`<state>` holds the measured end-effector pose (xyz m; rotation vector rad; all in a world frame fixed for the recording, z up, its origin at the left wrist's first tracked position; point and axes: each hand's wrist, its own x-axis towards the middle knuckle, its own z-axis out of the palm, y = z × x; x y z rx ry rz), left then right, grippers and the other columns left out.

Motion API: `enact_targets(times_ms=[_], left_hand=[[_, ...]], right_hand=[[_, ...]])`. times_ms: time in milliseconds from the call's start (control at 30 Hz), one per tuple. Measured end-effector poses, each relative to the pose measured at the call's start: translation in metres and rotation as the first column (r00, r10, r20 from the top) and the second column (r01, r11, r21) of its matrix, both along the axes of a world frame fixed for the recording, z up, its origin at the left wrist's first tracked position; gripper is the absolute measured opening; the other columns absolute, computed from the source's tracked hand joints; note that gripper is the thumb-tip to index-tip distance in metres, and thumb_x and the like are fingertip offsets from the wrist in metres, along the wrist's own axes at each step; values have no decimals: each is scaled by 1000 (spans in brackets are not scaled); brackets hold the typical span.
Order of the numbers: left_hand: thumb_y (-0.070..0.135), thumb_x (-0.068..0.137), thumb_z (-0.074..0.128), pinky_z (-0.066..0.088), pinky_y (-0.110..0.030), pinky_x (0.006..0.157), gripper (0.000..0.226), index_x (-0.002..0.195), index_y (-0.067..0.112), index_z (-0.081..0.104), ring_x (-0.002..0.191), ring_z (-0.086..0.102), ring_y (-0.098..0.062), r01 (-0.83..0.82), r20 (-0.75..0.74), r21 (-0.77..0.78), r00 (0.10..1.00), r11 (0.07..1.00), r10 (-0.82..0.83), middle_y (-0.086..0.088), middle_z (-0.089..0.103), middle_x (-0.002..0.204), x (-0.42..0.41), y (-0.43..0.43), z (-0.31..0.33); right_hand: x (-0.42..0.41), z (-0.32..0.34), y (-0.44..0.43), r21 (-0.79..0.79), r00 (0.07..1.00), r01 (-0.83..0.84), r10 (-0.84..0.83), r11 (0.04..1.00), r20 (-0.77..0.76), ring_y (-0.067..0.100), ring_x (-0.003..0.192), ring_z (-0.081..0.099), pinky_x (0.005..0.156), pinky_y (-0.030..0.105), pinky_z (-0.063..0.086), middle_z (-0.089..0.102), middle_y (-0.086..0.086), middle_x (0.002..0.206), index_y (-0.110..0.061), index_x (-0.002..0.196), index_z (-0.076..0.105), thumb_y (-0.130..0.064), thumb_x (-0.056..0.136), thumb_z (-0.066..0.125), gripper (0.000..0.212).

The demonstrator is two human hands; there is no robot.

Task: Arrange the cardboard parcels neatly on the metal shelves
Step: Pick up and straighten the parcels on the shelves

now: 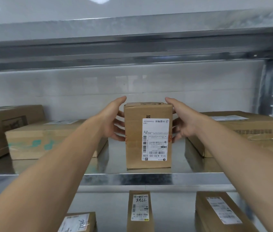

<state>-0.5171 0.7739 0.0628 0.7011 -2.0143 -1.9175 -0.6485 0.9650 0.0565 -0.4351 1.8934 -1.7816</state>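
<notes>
I am pressing my left hand (114, 122) against the left side of the upright box (134, 131). The fingers are spread and fairly straight, and the thumb is reaching up past the top corner. My right hand (183, 122) is mirroring it on the right side. Neither hand is curling round anything; both are open and flat, sandwiching the box between them.

The box is standing on end on the middle shelf (132, 179), near its front edge. It is sitting in the gap between a flat box (48, 141) on the left and a wide box (249, 126) on the right, apart from both.

I am judging this to be the placing step: the box is resting on the metal and I am squaring it up. Next I am probably going to nudge it straight, perhaps a little deeper, and then draw both hands out sideways without dragging it crooked.

The box is looking tall and narrow, plain brown cardboard with taped seams. A white shipping label (155, 139) is facing me, and its print is upside down. Standing on a small base, it is likely to tip if I pull away unevenly.
</notes>
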Motion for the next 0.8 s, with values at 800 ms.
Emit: enact_targets(times_ms=[800], left_hand=[[32,92,54,58,-54,53,20,85,13,52,45,64,-36,3,65,-187,998,982,9,-13,55,78,-12,2,12]], right_hand=[[-3,11,-7,130,997,-48,55,990,-51,56,103,62,89,83,41,60,29,107,-11,108,57,-33,87,65,31]])
